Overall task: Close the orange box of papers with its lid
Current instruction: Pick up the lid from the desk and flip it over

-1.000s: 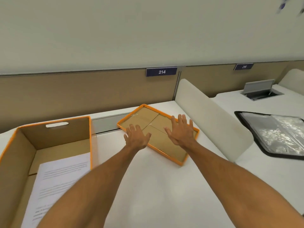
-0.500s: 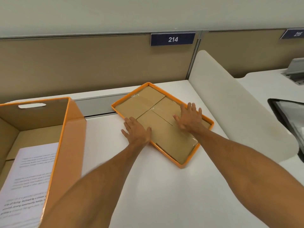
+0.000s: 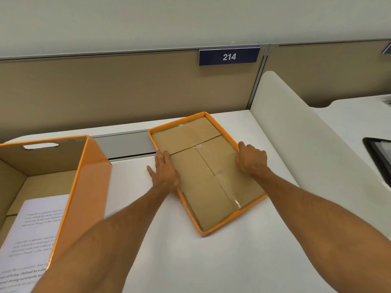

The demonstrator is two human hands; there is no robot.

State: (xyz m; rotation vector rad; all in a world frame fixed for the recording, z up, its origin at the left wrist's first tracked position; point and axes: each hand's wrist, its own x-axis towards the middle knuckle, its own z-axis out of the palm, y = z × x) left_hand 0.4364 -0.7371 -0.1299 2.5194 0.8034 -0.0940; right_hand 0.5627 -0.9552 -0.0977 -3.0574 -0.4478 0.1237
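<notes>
Setting: white desk (image 3: 232, 261), tan partition w/ sign 214 (image 3: 229, 57) behind, pale divider (image 3: 296, 134) to the right.
Lid (image 3: 201, 197): lies inside-up on the desk, cardboard face showing, between the box and the divider, not yet on the box.
Orange box (image 3: 93, 176): open, at the left, near the lid but apart from it; papers (image 3: 36, 229) flat inside.
Left hand (image 3: 166, 174): laid along the lid's left rim, fingers (image 3: 161, 159) straight and close together, thumb spread out on the desk.
Right hand (image 3: 251, 159): at the right rim, fingers (image 3: 243, 145) curled over the edge, gripping it.
Step, as judged: getting hold of both long rims before lifting.
How to do well: curl left fingers under the rim too, grip opposite sides evenly; lift level, flip so the rims face down, line corners up w/ the box walls before lowering; avoid pressing one side first, else likely to jam askew.
Change vs 0.5 s ago: right hand gone from flat on the cardboard to hooked on the rim; left hand moved from the near corner up along the left rim; lid appears turned squarer to the person, tho camera shifted as well.
</notes>
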